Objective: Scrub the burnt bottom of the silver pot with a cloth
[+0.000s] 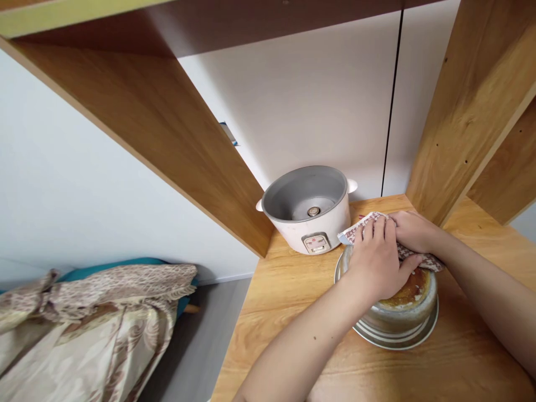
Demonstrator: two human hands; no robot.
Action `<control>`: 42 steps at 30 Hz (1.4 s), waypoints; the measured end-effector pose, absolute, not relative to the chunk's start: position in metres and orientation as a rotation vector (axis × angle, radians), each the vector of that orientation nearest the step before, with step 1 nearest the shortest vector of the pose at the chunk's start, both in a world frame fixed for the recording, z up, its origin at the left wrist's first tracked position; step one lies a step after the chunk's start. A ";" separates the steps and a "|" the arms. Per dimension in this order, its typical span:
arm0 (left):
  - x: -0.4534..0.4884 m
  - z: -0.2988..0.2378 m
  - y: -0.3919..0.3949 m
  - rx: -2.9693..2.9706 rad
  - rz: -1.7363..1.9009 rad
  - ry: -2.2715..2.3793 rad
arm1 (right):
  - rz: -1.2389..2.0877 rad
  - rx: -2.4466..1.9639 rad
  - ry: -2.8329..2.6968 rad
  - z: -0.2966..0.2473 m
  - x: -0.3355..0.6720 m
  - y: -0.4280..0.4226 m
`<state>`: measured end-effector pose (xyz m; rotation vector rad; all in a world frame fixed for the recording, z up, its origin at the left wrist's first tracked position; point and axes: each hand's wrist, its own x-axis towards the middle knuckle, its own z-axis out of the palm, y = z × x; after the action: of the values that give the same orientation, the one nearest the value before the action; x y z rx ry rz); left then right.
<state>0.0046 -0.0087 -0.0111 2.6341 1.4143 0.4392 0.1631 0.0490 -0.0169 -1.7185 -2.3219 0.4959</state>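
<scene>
Wooden surface [293, 290] sits under a slanted shelf board [167, 128]; bedding [96, 318] lies on the floor at left. Rice cooker [309, 207], open and empty, stands just behind an upturned metal pot [397, 312]. Both hands press a patterned cloth [355, 230] on the pot's base, cloth running left-right. Left hand [377, 259] flat, fingers spread; right hand [414, 230] w/ fingers together on cloth.

white wall [318, 95], wooden shelving [167, 134], grey floor [201, 346]
</scene>
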 end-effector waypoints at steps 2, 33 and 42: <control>0.005 -0.011 -0.009 2.635 0.436 1.411 | 0.496 -1.719 -2.322 -0.017 0.163 0.049; 0.004 -0.012 -0.008 2.646 0.447 1.411 | 0.434 -1.813 -2.345 -0.012 0.160 0.047; 0.002 -0.012 -0.003 2.680 0.490 1.356 | 0.375 -1.992 -2.282 -0.013 0.162 0.049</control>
<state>0.0020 -0.0028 -0.0124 2.6799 1.3556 0.4904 0.1616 0.0492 -0.0132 -1.9923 -2.2819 0.3748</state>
